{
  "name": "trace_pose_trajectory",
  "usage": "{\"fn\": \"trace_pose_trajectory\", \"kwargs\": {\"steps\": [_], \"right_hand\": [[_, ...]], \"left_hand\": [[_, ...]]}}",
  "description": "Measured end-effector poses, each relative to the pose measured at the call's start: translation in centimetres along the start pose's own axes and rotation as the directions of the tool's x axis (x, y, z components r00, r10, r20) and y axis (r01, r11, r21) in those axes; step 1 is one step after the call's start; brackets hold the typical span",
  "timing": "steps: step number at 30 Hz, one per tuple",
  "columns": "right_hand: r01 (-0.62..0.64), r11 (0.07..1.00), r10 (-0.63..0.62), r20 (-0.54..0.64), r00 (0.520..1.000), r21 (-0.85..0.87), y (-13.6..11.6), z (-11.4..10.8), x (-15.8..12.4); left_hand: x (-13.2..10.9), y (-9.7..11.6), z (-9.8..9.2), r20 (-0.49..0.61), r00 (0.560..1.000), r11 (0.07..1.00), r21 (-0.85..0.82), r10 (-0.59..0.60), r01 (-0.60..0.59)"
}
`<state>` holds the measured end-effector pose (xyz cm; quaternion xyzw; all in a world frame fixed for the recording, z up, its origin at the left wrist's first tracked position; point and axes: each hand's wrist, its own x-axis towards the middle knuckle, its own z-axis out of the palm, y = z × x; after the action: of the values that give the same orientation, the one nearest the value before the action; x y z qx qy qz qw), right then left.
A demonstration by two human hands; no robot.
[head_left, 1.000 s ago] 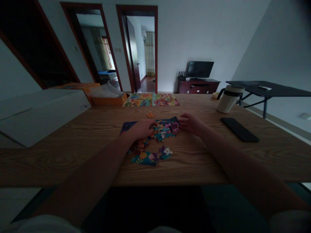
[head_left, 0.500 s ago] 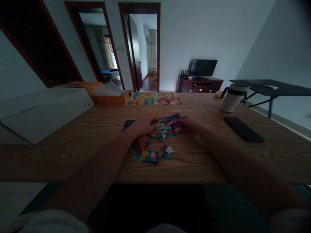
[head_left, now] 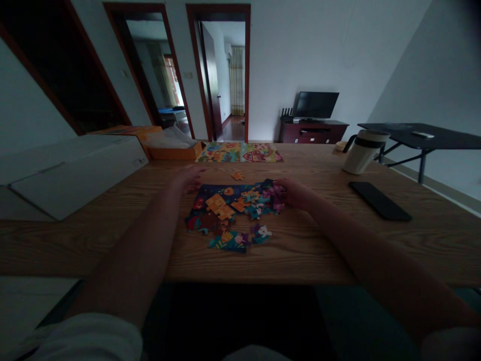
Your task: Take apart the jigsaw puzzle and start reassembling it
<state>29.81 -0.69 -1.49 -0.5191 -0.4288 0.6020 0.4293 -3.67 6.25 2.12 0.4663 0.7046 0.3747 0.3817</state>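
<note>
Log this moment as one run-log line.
left hand: open, beside puzzle | right hand: touching purple pieces | wood table: loose orange piece

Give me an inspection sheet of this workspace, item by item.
Surface: wooden table, wood grain showing.
Job's things: partly assembled jigsaw puzzle; loose orange piece just beyond it.
Clutter: two colourful picture boards, orange box, white box, lidded mug, black phone.
Hands: left hand open, off the puzzle's far left corner; right hand on purple pieces at the puzzle's right edge.
Cables: nothing seen.
Surroundings: television on dark red cabinet, black side table, doorways.
</note>
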Motion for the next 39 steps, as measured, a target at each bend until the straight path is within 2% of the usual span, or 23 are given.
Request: {"fn": "trace_pose_trajectory", "kwargs": {"steps": [3, 6, 9, 12, 15, 18, 21, 23, 28, 34, 39], "right_hand": [[-0.039, 0.995, 0.038, 0.009, 0.999, 0.090, 0.0, -0.1, -0.1], [-0.029, 0.997, 0.032, -0.033, 0.999, 0.077, -0.1, 0.0, -0.4], [-0.043, 0.996, 0.049, -0.075, 0.996, 0.075, -0.2, 0.2, -0.7], [-0.040, 0.996, 0.045, -0.066, 0.997, 0.079, -0.3, 0.3, -0.8], [-0.032, 0.999, 0.034, -0.062, 0.998, 0.024, -0.1, 0.3, -0.8], [-0.013, 0.994, 0.006, -0.063, 0.998, -0.108, -0.1, 0.2, -0.9], [0.003, 0.971, -0.018, -0.058, 0.998, -0.240, -0.2, 0.2, -1.2], [0.008, 0.961, -0.026, -0.061, 0.998, -0.276, -0.3, 0.1, -1.3], [0.022, 0.975, -0.040, -0.078, 0.996, -0.219, 0.0, 0.0, -1.2], [0.048, 0.993, -0.057, -0.076, 0.995, -0.112, 0.6, -0.8, -0.4], [0.067, 0.989, -0.080, -0.105, 0.991, -0.128, 0.5, -1.3, -0.3]], "left_hand": [[-0.1, 0.0, 0.3, 0.086, 0.991, 0.982, -0.151, -0.101, 0.113], [-0.1, -0.3, 0.4, 0.189, 0.979, 0.988, -0.121, -0.074, 0.097], [-0.2, -0.6, 0.2, 0.260, 0.965, 1.000, -0.031, 0.009, -0.002], [-0.4, -0.6, 0.0, 0.313, 0.950, 0.991, 0.126, 0.002, -0.043], [-0.5, -0.4, -0.1, 0.356, 0.934, 0.931, 0.344, -0.010, -0.121], [-0.4, -0.3, 0.0, 0.432, 0.901, 0.876, 0.425, 0.023, -0.226], [-0.4, -0.5, 0.5, 0.491, 0.869, 0.874, 0.393, 0.063, -0.286], [-0.6, -0.6, 0.9, 0.498, 0.863, 0.911, 0.313, 0.083, -0.269], [-1.5, -0.5, 1.7, 0.479, 0.871, 0.980, 0.097, 0.110, -0.177], [-2.5, 0.1, 2.2, 0.450, 0.881, 0.985, 0.019, 0.146, -0.173], [-2.8, 0.2, 2.3, 0.411, 0.895, 0.982, -0.011, 0.175, -0.187]]}}
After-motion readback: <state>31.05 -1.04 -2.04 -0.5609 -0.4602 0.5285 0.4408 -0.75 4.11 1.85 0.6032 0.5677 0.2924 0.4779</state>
